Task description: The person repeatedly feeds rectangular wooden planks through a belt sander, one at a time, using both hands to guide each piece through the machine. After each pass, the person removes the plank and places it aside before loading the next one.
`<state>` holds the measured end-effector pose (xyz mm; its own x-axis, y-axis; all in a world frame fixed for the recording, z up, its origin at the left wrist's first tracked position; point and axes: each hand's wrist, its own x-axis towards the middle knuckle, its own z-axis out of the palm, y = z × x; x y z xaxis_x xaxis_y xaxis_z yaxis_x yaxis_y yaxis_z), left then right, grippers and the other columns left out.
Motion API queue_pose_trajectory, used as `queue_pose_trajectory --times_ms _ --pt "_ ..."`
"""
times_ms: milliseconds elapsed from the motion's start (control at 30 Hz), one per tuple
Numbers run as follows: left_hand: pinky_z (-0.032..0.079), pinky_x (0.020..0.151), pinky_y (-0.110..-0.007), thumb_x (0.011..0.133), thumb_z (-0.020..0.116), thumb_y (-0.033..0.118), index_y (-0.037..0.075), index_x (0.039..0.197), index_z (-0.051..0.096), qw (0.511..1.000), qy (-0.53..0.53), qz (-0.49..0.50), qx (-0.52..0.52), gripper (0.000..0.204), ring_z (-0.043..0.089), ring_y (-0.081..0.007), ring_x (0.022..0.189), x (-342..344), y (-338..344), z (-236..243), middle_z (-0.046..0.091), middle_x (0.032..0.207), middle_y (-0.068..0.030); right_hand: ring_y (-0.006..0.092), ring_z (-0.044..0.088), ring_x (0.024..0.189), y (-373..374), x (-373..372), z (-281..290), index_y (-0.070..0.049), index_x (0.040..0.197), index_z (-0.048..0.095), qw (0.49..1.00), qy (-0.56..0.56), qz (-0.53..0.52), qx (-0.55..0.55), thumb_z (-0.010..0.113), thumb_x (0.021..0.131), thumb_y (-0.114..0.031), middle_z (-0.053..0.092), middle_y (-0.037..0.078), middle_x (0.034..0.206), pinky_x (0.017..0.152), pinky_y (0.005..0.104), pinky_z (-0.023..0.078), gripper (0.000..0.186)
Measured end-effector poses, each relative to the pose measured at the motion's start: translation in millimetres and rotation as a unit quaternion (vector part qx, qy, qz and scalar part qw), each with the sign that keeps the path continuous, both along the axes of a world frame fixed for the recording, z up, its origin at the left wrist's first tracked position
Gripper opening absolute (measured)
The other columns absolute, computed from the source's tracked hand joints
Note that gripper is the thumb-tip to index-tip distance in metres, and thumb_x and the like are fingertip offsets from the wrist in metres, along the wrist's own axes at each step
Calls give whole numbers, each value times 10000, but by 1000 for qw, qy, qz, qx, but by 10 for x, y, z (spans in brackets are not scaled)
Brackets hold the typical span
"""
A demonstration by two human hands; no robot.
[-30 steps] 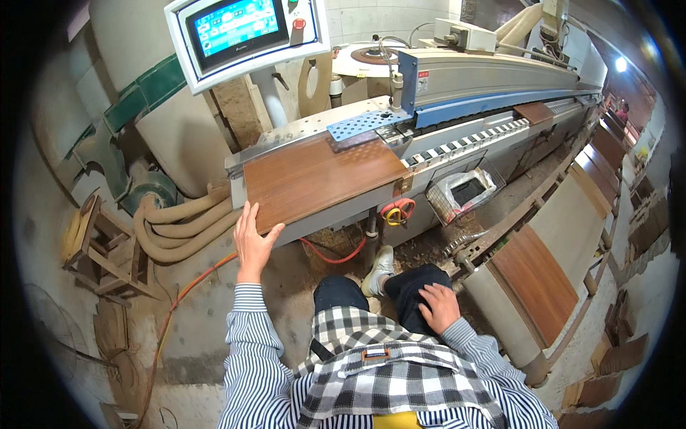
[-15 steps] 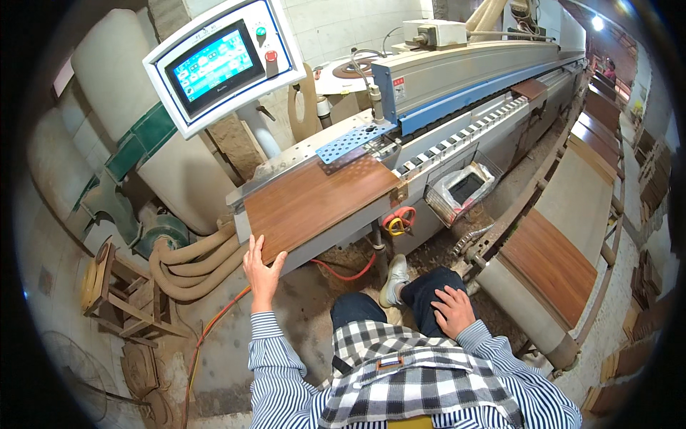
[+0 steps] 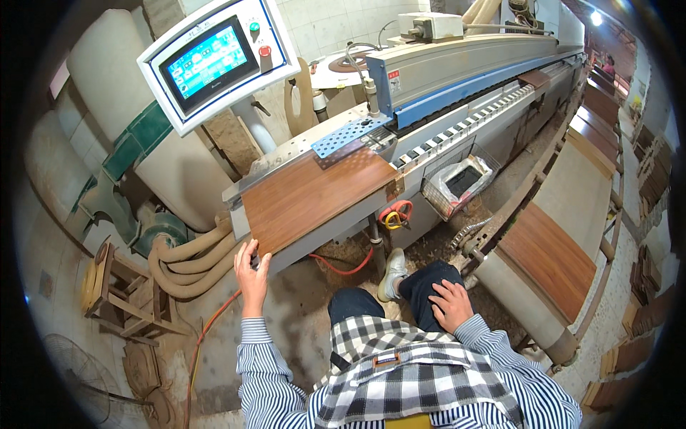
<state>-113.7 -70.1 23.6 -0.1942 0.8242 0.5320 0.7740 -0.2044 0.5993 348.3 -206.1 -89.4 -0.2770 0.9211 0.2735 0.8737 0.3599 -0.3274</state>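
A brown wood-grain board [image 3: 314,193] lies flat on the infeed end of a long edge-banding machine [image 3: 471,79], its far edge under a blue perforated guard [image 3: 350,137]. Beside the board's near left corner is my left hand [image 3: 251,280], fingers apart and bent, holding no board; whether a fingertip still touches the edge I cannot tell. My right hand [image 3: 451,304] rests on my right knee, with its fingers spread and nothing in it.
A control screen [image 3: 209,64] stands at upper left above thick dust hoses [image 3: 196,275]. Red-handled scissors [image 3: 395,214] and a wire basket [image 3: 461,182] hang on the machine's side. At right, a roller conveyor [image 3: 525,304] carries more brown boards [image 3: 550,257]. A wooden stool [image 3: 136,293] is at left.
My left hand has drawn back slightly left and toward me from the board's corner, its fingers more bent. My right hand stays on the knee. The whole view has shifted a little.
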Motion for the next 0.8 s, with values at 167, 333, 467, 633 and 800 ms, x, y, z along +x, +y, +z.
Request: queue_pose_trajectory --times_ms 167,333,467,633,800 --pt "160 1178 -501 818 751 280 87 1216 621 998 59 13 6 461 432 -288 1341 204 122 30 619 1259 -134 310 406 1340 12 7 -14 -71 1101 701 1000 -2 5 -7 636 856 -201 533 113 1372 1120 511 296 284" --pt "154 1169 -549 801 766 297 95 1203 627 996 84 -15 28 471 432 -299 1341 532 367 18 618 1251 -135 310 399 1347 1 12 -22 -72 1104 699 1000 8 2 -6 634 857 -204 538 116 1366 1120 514 295 288" --pt "164 1165 -554 826 741 297 93 1221 620 994 94 -42 45 461 436 -318 1335 791 521 -9 584 1303 -155 323 445 1309 -9 3 11 -67 1114 685 1000 23 -5 8 653 835 -167 555 121 1343 1097 509 328 298" --pt "233 1147 -508 891 658 319 84 1343 517 976 202 -63 49 529 447 -319 1319 972 643 -102 550 1358 -129 363 538 1188 144 181 -66 -23 1123 641 978 191 -59 61 650 813 -86 597 177 1256 1044 457 408 317" --pt "303 1072 -429 851 684 344 117 1340 517 956 279 -4 96 564 463 -240 1269 1022 659 -240 535 1359 -53 388 458 1267 602 1014 -91 -21 1238 563 975 33 -183 119 629 787 -56 515 191 1350 1089 488 351 457"
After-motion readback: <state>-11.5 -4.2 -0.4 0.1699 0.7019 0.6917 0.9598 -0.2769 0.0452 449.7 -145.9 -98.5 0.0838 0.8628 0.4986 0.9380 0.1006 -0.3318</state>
